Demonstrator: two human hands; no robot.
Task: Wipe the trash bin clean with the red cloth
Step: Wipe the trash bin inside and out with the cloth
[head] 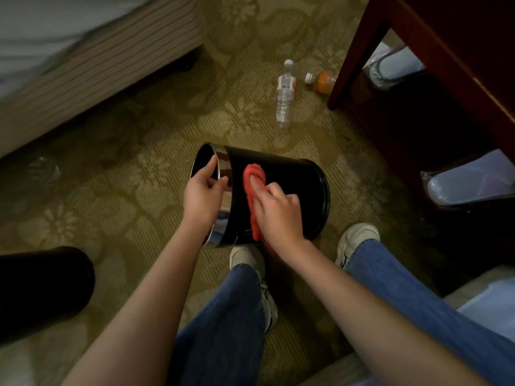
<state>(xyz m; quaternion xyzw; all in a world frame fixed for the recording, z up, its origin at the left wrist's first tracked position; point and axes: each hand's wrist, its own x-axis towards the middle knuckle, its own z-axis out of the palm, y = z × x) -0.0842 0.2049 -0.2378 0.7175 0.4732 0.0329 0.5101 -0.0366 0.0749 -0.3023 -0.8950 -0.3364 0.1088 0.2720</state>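
A black trash bin (pixel 292 182) with a shiny metal rim lies tipped on its side above the carpet, its mouth facing left. My left hand (pixel 202 196) grips the metal rim, thumb outside and fingers curled over the edge. My right hand (pixel 276 210) presses the red cloth (pixel 252 176) against the bin's black side wall, fingers bent over the cloth. Most of the cloth is hidden under that hand; a strip shows along its left edge and at the fingertips.
A clear water bottle (pixel 284 96) and an orange drink bottle (pixel 322 80) lie on the patterned carpet beyond the bin. A dark wooden table leg (pixel 354 57) stands at the right, a bed base (pixel 92 65) at upper left. Another black cylinder (pixel 41 288) lies at left. My shoes and jeans are below the bin.
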